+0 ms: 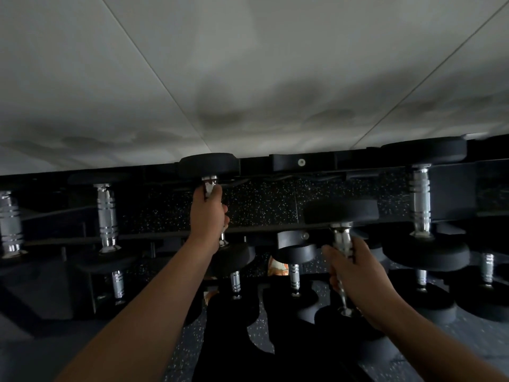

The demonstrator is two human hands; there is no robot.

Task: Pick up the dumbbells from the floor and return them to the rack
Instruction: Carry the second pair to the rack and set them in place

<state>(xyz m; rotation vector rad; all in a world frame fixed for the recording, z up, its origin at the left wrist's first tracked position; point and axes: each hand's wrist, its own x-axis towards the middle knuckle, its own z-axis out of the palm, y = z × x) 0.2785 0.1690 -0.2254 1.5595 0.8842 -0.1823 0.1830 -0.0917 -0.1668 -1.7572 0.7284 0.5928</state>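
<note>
My left hand (209, 213) is closed around the chrome handle of a black dumbbell (209, 162) whose far head lies against the back of the rack's upper tier (300, 162). My right hand (355, 274) grips the chrome handle of a second black dumbbell (341, 212), held a little lower and nearer to me, over the front rail of the same tier. Its near head (338, 317) hangs below my wrist. Both forearms reach forward from the bottom of the view.
Other black dumbbells with chrome handles rest on the upper tier at left (106, 216) and right (420, 202). Several smaller ones sit on the lower tier (294, 277). A pale wall (248, 78) rises behind the rack. Speckled dark floor (261, 340) lies beneath.
</note>
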